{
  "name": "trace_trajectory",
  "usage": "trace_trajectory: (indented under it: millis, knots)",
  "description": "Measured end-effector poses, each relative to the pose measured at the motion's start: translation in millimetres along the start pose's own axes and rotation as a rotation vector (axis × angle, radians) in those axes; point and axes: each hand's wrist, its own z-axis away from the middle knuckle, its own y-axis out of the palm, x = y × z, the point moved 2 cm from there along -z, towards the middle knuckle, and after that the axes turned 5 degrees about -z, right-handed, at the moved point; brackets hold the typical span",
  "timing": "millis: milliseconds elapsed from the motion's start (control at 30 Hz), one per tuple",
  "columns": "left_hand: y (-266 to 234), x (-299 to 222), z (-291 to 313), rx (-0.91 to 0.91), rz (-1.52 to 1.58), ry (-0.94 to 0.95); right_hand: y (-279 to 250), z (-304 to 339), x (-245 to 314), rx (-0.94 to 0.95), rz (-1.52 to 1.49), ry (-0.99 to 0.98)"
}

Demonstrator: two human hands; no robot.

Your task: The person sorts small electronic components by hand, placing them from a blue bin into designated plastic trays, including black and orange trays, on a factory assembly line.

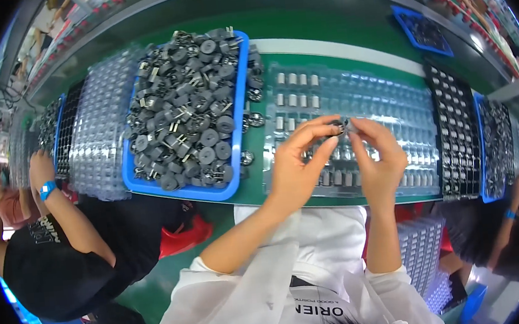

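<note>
Above the clear plastic tray (pixel 414 96), my left hand (pixel 300 167) pinches a small dark part with shiny metal (pixel 335 127) between thumb and forefinger. My right hand (pixel 379 151) meets it from the right, its thumb and forefinger closed on the same part; the fingers hide much of its shape. In the tray's moulded pockets stand several silver parts (pixel 291 79), in rows at the far left and along the near edge. To the left, a blue bin (pixel 182 193) is heaped with round grey parts (pixel 208 137) that have metal prongs.
Loose grey parts (pixel 256 119) lie between bin and tray. Stacked clear trays (pixel 101 126) stand left of the bin. On the right are a black tray (pixel 454 132) of metal parts and another blue bin (pixel 491 148). Co-workers sit on both sides, a person's arm (pixel 69 209) at left.
</note>
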Motion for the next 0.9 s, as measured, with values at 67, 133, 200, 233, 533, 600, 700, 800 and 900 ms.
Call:
trace_trajectory:
  millis: [67, 133, 200, 233, 533, 600, 700, 800, 900]
  knots:
    - [-8, -10, 3, 0.074, -0.308, 0.025, -18, 0, 1, 0.02, -0.271, 0.165]
    - [-12, -12, 5, 0.145, -0.359, 0.079, -26, 2, 4, 0.087, -0.274, 0.136]
    - [-10, -10, 10, 0.186, -0.369, 0.114, -29, 6, 11, 0.174, -0.228, 0.07]
    - [-8, -14, 11, 0.178, -0.308, 0.087, -31, 7, 12, 0.176, -0.229, 0.075]
    - [-4, -22, 16, 0.265, -0.414, 0.115, -32, 13, 20, 0.224, 0.001, -0.306]
    - [-2, -23, 16, 0.265, -0.417, 0.127, -32, 13, 21, 0.213, 0.013, -0.311]
    - [-2, -23, 16, 0.273, -0.423, 0.146, -30, 14, 20, 0.197, 0.017, -0.313]
    - [-4, -23, 15, 0.274, -0.431, 0.152, -30, 16, 21, 0.198, 0.056, -0.306]
    - [-4, -23, 15, 0.278, -0.432, 0.168, -28, 15, 22, 0.21, 0.059, -0.337]
